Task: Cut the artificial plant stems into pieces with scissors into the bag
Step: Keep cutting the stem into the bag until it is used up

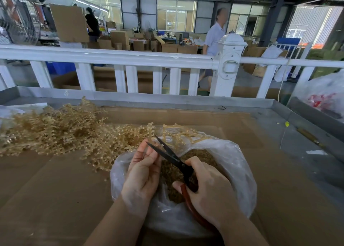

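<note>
A clear plastic bag (236, 164) lies open on the cardboard-covered table (55, 190), with cut beige pieces (197, 156) inside. My right hand (208, 188) grips the red handles of black scissors (171, 156), whose blades stand apart over the bag's mouth. My left hand (143, 173) pinches a thin beige stem piece at the blade tips. A big heap of beige artificial plant stems (61, 130) spreads over the table's left side and reaches the bag. A few stems (178, 132) hang over the bag's far rim.
A raised metal rim (167, 99) borders the table, with a white fence (119, 59) behind it. A second plastic bag (323, 95) sits at the far right. A person walks beyond the fence among cardboard boxes (121, 39). A large fan (18, 22) stands at the upper left.
</note>
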`<state>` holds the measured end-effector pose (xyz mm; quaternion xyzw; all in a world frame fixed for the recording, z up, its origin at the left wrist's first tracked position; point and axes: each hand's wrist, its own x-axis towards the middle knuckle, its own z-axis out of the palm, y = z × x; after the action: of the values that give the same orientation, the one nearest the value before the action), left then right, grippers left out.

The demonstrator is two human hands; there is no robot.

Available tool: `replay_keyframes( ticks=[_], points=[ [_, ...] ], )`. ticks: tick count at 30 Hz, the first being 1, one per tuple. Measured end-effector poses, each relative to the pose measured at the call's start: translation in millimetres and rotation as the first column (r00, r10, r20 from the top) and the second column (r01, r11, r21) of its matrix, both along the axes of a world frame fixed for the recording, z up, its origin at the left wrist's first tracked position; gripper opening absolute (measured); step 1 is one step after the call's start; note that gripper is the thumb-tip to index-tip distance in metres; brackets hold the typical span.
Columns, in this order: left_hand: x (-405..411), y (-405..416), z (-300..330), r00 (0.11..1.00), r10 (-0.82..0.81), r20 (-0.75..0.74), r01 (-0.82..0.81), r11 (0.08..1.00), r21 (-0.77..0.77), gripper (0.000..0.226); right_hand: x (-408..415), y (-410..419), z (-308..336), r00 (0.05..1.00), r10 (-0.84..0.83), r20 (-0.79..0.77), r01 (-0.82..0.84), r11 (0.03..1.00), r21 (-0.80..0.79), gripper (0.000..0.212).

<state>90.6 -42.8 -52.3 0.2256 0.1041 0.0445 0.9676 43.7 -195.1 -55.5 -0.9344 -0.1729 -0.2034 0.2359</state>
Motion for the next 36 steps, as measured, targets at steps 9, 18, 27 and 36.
replay_keyframes(
  ticks=[9, 18, 27, 36],
  points=[
    [-3.3, -5.9, 1.2, 0.995, -0.039, 0.094, 0.018, 0.976, 0.216, 0.035, 0.9, 1.0, 0.6, 1.000, 0.016, 0.002, -0.016, 0.999, 0.035, 0.037],
    [-2.3, -6.2, -1.8, 0.988, -0.038, 0.148, 0.011, 0.984, 0.179, 0.032, 2.8, -0.9, -0.6, 0.999, -0.006, 0.046, 0.005, 0.999, 0.034, 0.042],
    [-2.9, -1.8, -1.9, 0.994, -0.098, 0.047, 0.089, 0.981, 0.171, 0.022, 2.6, -1.1, -0.3, 0.996, -0.057, 0.065, 0.052, 0.996, 0.077, 0.042],
    [-1.7, 0.1, -4.6, 0.994, -0.109, 0.005, 0.106, 0.982, 0.157, 0.028, 2.6, -0.3, -0.9, 0.997, -0.050, 0.059, 0.046, 0.997, 0.068, 0.038]
  ],
)
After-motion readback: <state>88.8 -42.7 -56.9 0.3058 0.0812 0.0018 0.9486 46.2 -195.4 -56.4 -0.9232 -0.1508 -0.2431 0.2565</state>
